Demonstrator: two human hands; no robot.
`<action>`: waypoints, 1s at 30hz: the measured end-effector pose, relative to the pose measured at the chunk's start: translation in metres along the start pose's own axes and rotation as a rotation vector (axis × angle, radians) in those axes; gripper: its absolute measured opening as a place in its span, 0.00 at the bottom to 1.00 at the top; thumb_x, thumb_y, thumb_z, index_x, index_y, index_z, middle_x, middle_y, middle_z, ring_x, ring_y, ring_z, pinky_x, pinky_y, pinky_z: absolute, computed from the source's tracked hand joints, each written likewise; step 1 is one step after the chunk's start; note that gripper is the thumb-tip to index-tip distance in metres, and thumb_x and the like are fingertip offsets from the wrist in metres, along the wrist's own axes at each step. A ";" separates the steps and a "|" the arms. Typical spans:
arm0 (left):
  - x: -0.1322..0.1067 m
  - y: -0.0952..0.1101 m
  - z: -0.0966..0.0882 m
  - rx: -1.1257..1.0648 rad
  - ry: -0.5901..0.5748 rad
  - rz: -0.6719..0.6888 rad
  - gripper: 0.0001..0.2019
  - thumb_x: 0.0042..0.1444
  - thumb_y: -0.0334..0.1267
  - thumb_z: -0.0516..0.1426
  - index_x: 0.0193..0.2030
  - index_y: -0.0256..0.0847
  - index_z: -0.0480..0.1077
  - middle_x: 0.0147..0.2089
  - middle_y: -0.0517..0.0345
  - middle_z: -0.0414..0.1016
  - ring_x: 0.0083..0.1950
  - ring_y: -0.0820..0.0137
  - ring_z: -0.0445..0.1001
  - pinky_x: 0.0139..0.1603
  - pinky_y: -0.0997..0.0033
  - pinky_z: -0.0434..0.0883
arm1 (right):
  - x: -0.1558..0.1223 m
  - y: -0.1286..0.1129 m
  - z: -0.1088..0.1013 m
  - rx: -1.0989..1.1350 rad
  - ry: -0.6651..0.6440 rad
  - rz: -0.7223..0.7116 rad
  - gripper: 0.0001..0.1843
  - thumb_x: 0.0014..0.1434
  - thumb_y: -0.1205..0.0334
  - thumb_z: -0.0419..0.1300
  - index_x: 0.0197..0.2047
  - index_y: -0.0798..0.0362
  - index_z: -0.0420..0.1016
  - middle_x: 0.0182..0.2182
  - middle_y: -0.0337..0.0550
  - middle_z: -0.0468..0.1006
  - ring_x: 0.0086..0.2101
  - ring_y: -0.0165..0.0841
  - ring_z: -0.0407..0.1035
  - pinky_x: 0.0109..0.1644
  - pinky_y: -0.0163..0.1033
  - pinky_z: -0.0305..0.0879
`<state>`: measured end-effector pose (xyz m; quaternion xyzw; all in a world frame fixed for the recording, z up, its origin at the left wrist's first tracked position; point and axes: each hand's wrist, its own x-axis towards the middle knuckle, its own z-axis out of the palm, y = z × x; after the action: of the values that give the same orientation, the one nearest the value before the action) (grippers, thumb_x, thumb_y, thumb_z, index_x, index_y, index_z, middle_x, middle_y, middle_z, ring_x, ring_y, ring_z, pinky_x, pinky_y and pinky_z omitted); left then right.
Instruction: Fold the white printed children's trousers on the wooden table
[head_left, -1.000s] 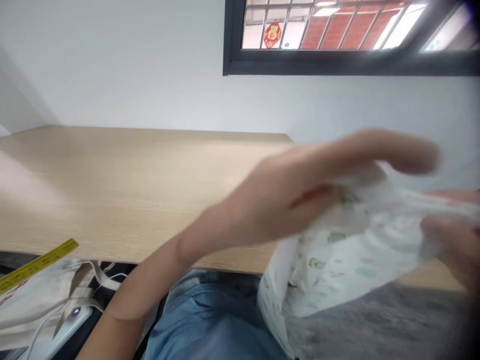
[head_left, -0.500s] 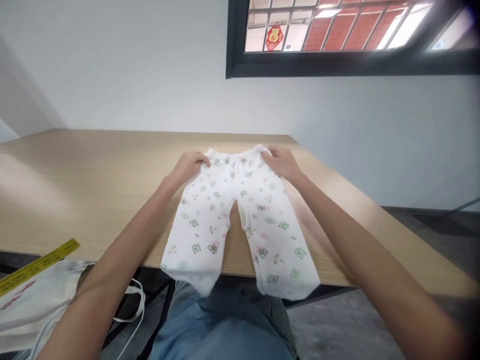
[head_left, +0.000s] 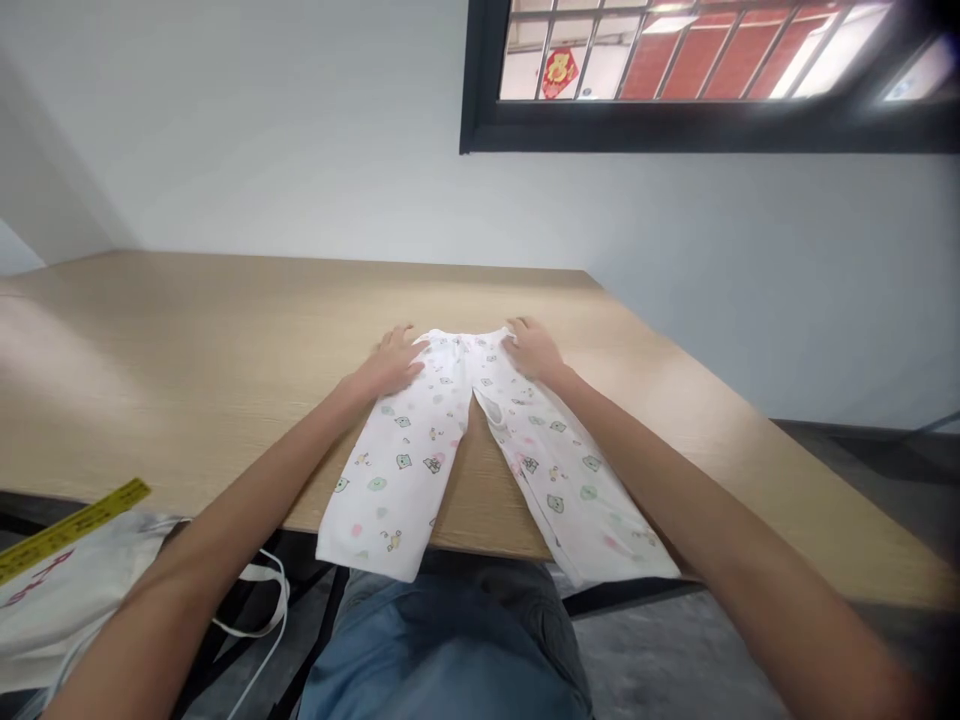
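A pair of white pants [head_left: 420,440] with a small green and pink animal print lies spread on the table, waistband at the far side and legs apart. Both leg ends reach past the table's front edge. At the waistband's left corner rests my left hand [head_left: 394,362], open, its fingers spread over cloth and tabletop. My right hand [head_left: 534,350] lies at the right corner of the waistband, fingers stretched and partly on the table, the thumb side touching the cloth. Neither hand visibly pinches the fabric.
The pale wooden table [head_left: 247,320] runs back to a white wall under a barred window [head_left: 675,125]. At the lower left are a white cloth bag [head_left: 75,590] with straps and a yellow printed strip [head_left: 82,525]. The table's right edge slants toward me.
The pants have come down flatter onto the table, and the legs have spread wider. My hands have gone from gripping the waistband corners to lying on them, slightly nearer to me.
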<state>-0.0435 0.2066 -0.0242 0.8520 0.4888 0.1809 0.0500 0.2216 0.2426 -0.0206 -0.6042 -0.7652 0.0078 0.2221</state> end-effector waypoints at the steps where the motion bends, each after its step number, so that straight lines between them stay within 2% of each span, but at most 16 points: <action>1: -0.008 0.006 -0.003 0.005 -0.012 0.047 0.19 0.60 0.39 0.45 0.57 0.39 0.62 0.64 0.44 0.47 0.61 0.52 0.51 0.59 0.50 0.51 | -0.007 -0.008 -0.001 0.035 0.003 -0.098 0.21 0.62 0.65 0.46 0.57 0.63 0.60 0.56 0.54 0.60 0.53 0.40 0.55 0.56 0.41 0.51; 3: -0.022 0.017 -0.005 0.009 -0.064 0.158 0.18 0.62 0.38 0.44 0.55 0.42 0.64 0.62 0.51 0.55 0.59 0.61 0.57 0.59 0.59 0.55 | -0.024 -0.029 -0.001 0.147 -0.058 -0.321 0.20 0.63 0.63 0.44 0.56 0.61 0.62 0.54 0.50 0.64 0.53 0.37 0.56 0.58 0.41 0.50; 5: -0.034 0.025 -0.002 0.012 -0.122 0.249 0.17 0.62 0.38 0.43 0.55 0.43 0.64 0.59 0.55 0.60 0.57 0.65 0.60 0.57 0.65 0.58 | -0.039 -0.053 0.002 0.268 -0.199 -0.511 0.21 0.65 0.60 0.41 0.55 0.58 0.64 0.52 0.47 0.67 0.52 0.35 0.59 0.58 0.41 0.52; 7: -0.045 0.033 0.003 0.020 -0.152 0.291 0.18 0.63 0.38 0.42 0.55 0.39 0.64 0.57 0.52 0.63 0.57 0.66 0.62 0.58 0.66 0.59 | -0.047 -0.073 0.008 0.334 -0.347 -0.630 0.23 0.66 0.58 0.37 0.57 0.55 0.62 0.53 0.44 0.66 0.53 0.34 0.59 0.58 0.42 0.53; 9: -0.061 0.042 0.007 0.032 -0.162 0.298 0.19 0.64 0.39 0.41 0.56 0.35 0.62 0.58 0.48 0.62 0.59 0.64 0.59 0.60 0.62 0.56 | -0.042 -0.087 0.018 0.299 -0.449 -0.694 0.24 0.67 0.57 0.35 0.59 0.54 0.60 0.56 0.43 0.63 0.55 0.35 0.56 0.59 0.45 0.52; 12: -0.101 0.062 0.008 0.051 -0.193 0.257 0.24 0.66 0.44 0.38 0.65 0.35 0.48 0.66 0.50 0.48 0.66 0.62 0.46 0.65 0.57 0.49 | -0.018 -0.092 0.035 0.097 -0.461 -0.688 0.24 0.66 0.60 0.37 0.61 0.56 0.57 0.60 0.46 0.56 0.59 0.40 0.49 0.61 0.51 0.47; 14: -0.136 0.077 0.005 0.069 -0.214 0.227 0.26 0.66 0.46 0.38 0.67 0.39 0.39 0.68 0.55 0.40 0.68 0.63 0.39 0.66 0.56 0.46 | 0.001 -0.089 0.044 -0.021 -0.415 -0.606 0.25 0.65 0.60 0.37 0.63 0.57 0.53 0.61 0.47 0.52 0.60 0.42 0.46 0.61 0.56 0.41; 17: -0.179 0.095 -0.001 0.101 -0.198 0.230 0.26 0.66 0.43 0.39 0.67 0.39 0.36 0.68 0.56 0.40 0.68 0.65 0.40 0.66 0.57 0.48 | 0.018 -0.085 0.051 -0.066 -0.384 -0.469 0.25 0.66 0.59 0.37 0.64 0.56 0.50 0.62 0.47 0.50 0.61 0.40 0.44 0.62 0.58 0.36; 19: -0.192 0.101 -0.008 0.102 -0.175 0.233 0.25 0.66 0.43 0.40 0.67 0.37 0.39 0.67 0.54 0.43 0.67 0.64 0.44 0.65 0.57 0.51 | 0.021 -0.083 0.050 -0.028 -0.397 -0.435 0.25 0.65 0.59 0.38 0.64 0.55 0.51 0.62 0.47 0.49 0.61 0.39 0.43 0.62 0.57 0.33; 21: -0.187 0.106 -0.017 0.063 -0.181 0.208 0.22 0.66 0.43 0.40 0.65 0.38 0.48 0.65 0.54 0.52 0.64 0.63 0.54 0.61 0.58 0.57 | 0.018 -0.078 0.044 0.068 -0.422 -0.427 0.25 0.65 0.58 0.38 0.63 0.54 0.54 0.62 0.44 0.51 0.61 0.38 0.44 0.64 0.53 0.33; 23: -0.164 0.111 -0.025 0.003 -0.191 0.179 0.20 0.66 0.43 0.39 0.61 0.40 0.57 0.59 0.55 0.62 0.57 0.64 0.62 0.56 0.60 0.63 | 0.010 -0.070 0.031 0.193 -0.430 -0.401 0.26 0.65 0.56 0.38 0.63 0.54 0.55 0.62 0.42 0.51 0.61 0.36 0.45 0.64 0.47 0.37; 26: -0.102 0.120 -0.024 -0.063 -0.153 0.233 0.20 0.66 0.42 0.38 0.59 0.39 0.58 0.58 0.55 0.64 0.56 0.66 0.63 0.56 0.63 0.62 | -0.006 -0.049 0.001 0.380 -0.443 -0.327 0.27 0.64 0.53 0.41 0.64 0.52 0.53 0.62 0.37 0.49 0.61 0.35 0.44 0.64 0.42 0.42; 29: -0.029 0.133 -0.001 -0.058 -0.225 0.372 0.22 0.66 0.41 0.38 0.62 0.31 0.53 0.64 0.49 0.53 0.63 0.65 0.53 0.61 0.65 0.54 | -0.024 -0.026 -0.029 0.425 -0.522 -0.251 0.26 0.63 0.51 0.44 0.62 0.48 0.57 0.61 0.34 0.52 0.60 0.38 0.46 0.64 0.44 0.43; 30: -0.008 0.139 0.009 -0.051 -0.255 0.389 0.23 0.65 0.41 0.39 0.61 0.29 0.53 0.63 0.46 0.55 0.63 0.64 0.54 0.61 0.65 0.55 | -0.029 -0.019 -0.036 0.401 -0.558 -0.218 0.26 0.62 0.50 0.44 0.62 0.47 0.58 0.61 0.34 0.53 0.60 0.40 0.48 0.63 0.45 0.45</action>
<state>0.0693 0.1291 0.0016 0.9446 0.3002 0.0902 0.0970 0.2219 0.2015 0.0072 -0.4380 -0.8397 0.2987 0.1180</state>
